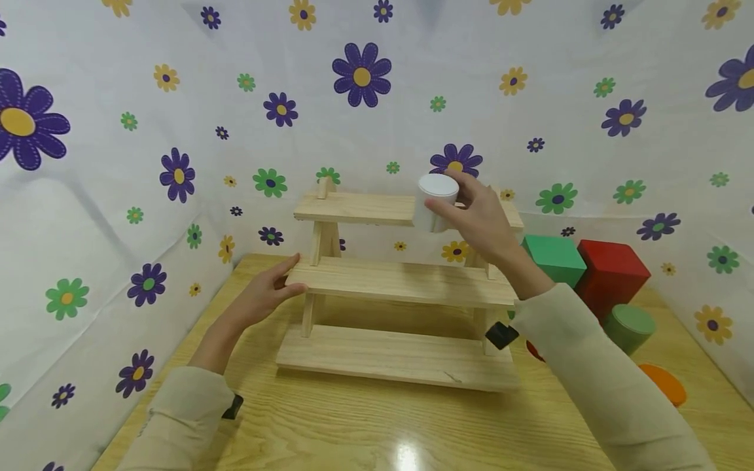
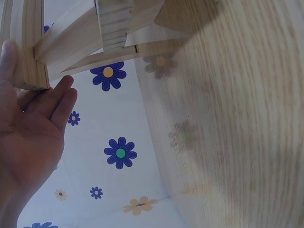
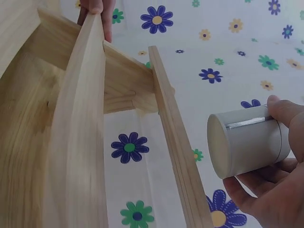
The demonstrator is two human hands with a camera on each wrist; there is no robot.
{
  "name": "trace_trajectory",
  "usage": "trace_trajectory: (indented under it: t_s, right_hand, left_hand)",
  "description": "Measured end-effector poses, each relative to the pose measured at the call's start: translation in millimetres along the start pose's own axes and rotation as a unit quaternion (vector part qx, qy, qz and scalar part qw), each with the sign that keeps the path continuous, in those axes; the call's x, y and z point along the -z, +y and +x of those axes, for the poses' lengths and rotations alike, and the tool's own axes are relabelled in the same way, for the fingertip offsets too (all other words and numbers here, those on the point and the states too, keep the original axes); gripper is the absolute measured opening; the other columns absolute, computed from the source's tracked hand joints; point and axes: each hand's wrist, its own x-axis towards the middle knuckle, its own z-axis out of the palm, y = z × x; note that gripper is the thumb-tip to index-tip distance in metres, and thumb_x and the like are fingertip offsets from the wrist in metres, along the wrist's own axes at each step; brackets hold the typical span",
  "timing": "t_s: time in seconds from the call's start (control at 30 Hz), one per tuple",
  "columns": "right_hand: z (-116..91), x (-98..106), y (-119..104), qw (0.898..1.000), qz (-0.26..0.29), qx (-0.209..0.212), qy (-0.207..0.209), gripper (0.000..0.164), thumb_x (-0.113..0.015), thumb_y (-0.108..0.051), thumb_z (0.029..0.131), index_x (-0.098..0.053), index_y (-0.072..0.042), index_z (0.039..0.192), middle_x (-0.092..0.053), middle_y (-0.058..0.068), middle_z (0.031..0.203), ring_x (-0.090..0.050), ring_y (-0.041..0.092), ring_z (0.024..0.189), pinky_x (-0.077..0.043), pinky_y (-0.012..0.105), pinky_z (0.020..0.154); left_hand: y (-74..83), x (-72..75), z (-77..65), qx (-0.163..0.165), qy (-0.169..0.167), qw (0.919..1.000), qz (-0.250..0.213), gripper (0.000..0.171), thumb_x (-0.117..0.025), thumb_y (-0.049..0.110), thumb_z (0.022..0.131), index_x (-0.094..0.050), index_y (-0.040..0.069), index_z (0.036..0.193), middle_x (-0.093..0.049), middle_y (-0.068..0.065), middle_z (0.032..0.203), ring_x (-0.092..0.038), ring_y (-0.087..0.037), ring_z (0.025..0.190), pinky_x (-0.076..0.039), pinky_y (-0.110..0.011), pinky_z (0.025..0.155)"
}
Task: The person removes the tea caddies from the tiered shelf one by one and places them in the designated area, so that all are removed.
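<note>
A three-tier wooden display stand [image 1: 389, 280] stands on the table. Its middle shelf is held at the left end by my left hand [image 1: 262, 296], thumb on one face and fingers on the other; the left wrist view shows the fingers against the shelf end [image 2: 32, 71]. My right hand [image 1: 484, 219] grips a white cylinder [image 1: 437, 186] between thumb and fingers, raised in front of the top shelf toward its right half. In the right wrist view the cylinder [image 3: 247, 142] lies across the fingers, with its flat end facing the top shelf board [image 3: 175, 142].
Right of the stand are a green block [image 1: 554, 258], a red block [image 1: 609, 271], a green cylinder [image 1: 630, 327] and an orange round piece [image 1: 665, 384]. A red piece shows partly behind the right sleeve [image 1: 595, 366]. Flower-printed cloth [image 1: 389, 131] walls the table's back and sides.
</note>
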Motion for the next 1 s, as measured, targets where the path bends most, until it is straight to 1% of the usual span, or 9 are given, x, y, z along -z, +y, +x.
trace_trajectory:
  t_s: [0.07, 0.17, 0.27, 0.53, 0.63, 0.77, 0.93, 0.97, 1.0]
  right_hand:
    - [-10, 9, -1, 1.000, -0.006, 0.002, 0.003, 0.062, -0.072, -0.021, 0.100, -0.046, -0.002, 0.152, -0.058, 0.017, 0.144, -0.058, 0.031, 0.129, -0.050, 0.047, 0.106]
    - [-25, 21, -2, 1.000, -0.020, 0.002, 0.010, 0.060, -0.072, -0.019, 0.100, -0.048, -0.002, 0.151, -0.059, 0.016, 0.143, -0.058, 0.030, 0.129, -0.050, 0.037, 0.106]
    - [-40, 34, -3, 0.999, -0.036, -0.010, 0.010, 0.060, -0.072, -0.019, 0.100, -0.047, -0.004, 0.153, -0.058, 0.017, 0.144, -0.059, 0.032, 0.128, -0.053, 0.026, 0.099]
    - [-77, 71, -5, 0.992, -0.111, -0.067, -0.001, 0.067, -0.071, -0.033, 0.100, -0.043, -0.013, 0.157, -0.054, 0.017, 0.146, -0.059, 0.042, 0.128, -0.054, 0.018, 0.088]
    - [-90, 81, -1, 0.991, -0.117, -0.069, 0.002, 0.066, -0.071, -0.031, 0.100, -0.044, -0.011, 0.157, -0.054, 0.016, 0.143, -0.060, 0.043, 0.126, -0.050, 0.009, 0.084]
    - [-106, 92, 9, 0.991, -0.123, -0.061, 0.002, 0.064, -0.071, -0.025, 0.101, -0.043, -0.006, 0.155, -0.054, 0.018, 0.139, -0.061, 0.047, 0.120, -0.050, 0.008, 0.081]
    - [-126, 105, 20, 0.986, -0.151, -0.076, 0.002, 0.063, -0.072, -0.022, 0.100, -0.043, -0.002, 0.153, -0.054, 0.024, 0.139, -0.061, 0.051, 0.117, -0.050, 0.007, 0.077]
    - [-130, 107, 22, 0.985, -0.155, -0.080, 0.001, 0.063, -0.072, -0.021, 0.100, -0.043, -0.001, 0.153, -0.055, 0.025, 0.139, -0.061, 0.050, 0.116, -0.049, 0.007, 0.077]
    - [-133, 110, 24, 0.984, -0.155, -0.084, 0.000, 0.064, -0.071, -0.020, 0.100, -0.042, 0.000, 0.153, -0.054, 0.027, 0.139, -0.065, 0.043, 0.115, -0.050, 0.007, 0.077]
  left_hand:
    - [0.8, 0.3, -0.6, 0.001, 0.000, 1.0000, 0.001, 0.078, -0.063, 0.032, 0.105, -0.020, 0.006, 0.165, -0.019, -0.017, 0.169, -0.036, -0.038, 0.148, -0.039, -0.052, 0.114]
    - [1.4, 0.3, -1.1, 0.003, 0.000, 1.0000, 0.003, 0.078, -0.063, 0.032, 0.105, -0.020, 0.006, 0.165, -0.019, -0.017, 0.169, -0.036, -0.038, 0.148, -0.039, -0.052, 0.114]
    - [1.8, 0.4, -1.5, 0.002, -0.001, 1.0000, 0.001, 0.078, -0.063, 0.032, 0.105, -0.019, 0.006, 0.165, -0.019, -0.017, 0.169, -0.036, -0.039, 0.148, -0.039, -0.053, 0.114]
    - [1.8, 0.6, -2.1, 0.005, -0.005, 0.9999, -0.010, 0.078, -0.063, 0.032, 0.105, -0.019, 0.008, 0.165, -0.019, -0.015, 0.170, -0.038, -0.038, 0.147, -0.040, -0.053, 0.113]
    - [2.0, 0.7, -1.5, 0.006, -0.005, 0.9999, -0.012, 0.078, -0.063, 0.032, 0.105, -0.018, 0.009, 0.166, -0.019, -0.015, 0.170, -0.039, -0.038, 0.146, -0.040, -0.052, 0.113]
    - [2.3, 0.7, -0.8, 0.004, -0.004, 0.9999, -0.012, 0.078, -0.063, 0.031, 0.105, -0.018, 0.008, 0.165, -0.019, -0.016, 0.169, -0.040, -0.038, 0.146, -0.041, -0.052, 0.112]
    - [1.4, 0.5, -0.2, 0.003, -0.004, 1.0000, -0.005, 0.078, -0.062, 0.032, 0.105, -0.018, 0.007, 0.165, -0.019, -0.017, 0.169, -0.039, -0.038, 0.146, -0.041, -0.052, 0.112]
    - [1.3, 0.5, -0.3, 0.003, -0.004, 1.0000, -0.004, 0.079, -0.062, 0.033, 0.105, -0.018, 0.007, 0.165, -0.019, -0.016, 0.170, -0.039, -0.038, 0.146, -0.041, -0.052, 0.112]
    - [1.1, 0.5, -0.4, 0.004, -0.004, 1.0000, -0.003, 0.079, -0.062, 0.034, 0.105, -0.018, 0.008, 0.165, -0.018, -0.016, 0.170, -0.039, -0.038, 0.146, -0.040, -0.052, 0.113]
